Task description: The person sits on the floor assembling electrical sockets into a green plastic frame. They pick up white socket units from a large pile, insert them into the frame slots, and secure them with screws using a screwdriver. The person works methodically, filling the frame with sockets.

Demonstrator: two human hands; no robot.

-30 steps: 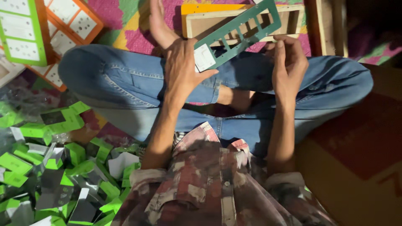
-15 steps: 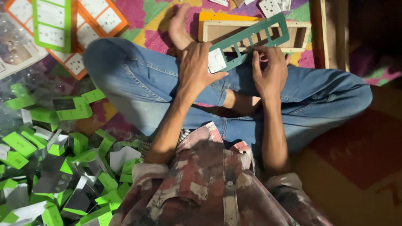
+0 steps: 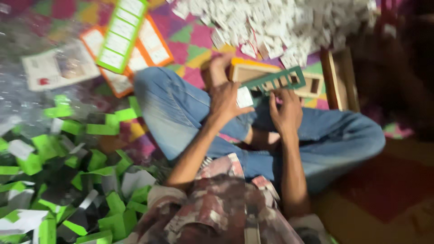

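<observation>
Here, a person sits cross-legged on a patterned floor mat (image 3: pixel 190 38), holding a green cut-out card strip (image 3: pixel 275 81) above the lap. The left hand (image 3: pixel 224 101) pinches its near-left end by the white tab; the right hand (image 3: pixel 285 110) curls closed under its middle. The strip looks light, thin and easily bent, best gripped at the solid ends. Green paper offcuts (image 3: pixel 68 171) litter the floor at left.

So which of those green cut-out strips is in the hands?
The dark green strip with empty windows, held over the lap; the bright green one lies on the mat.
</observation>
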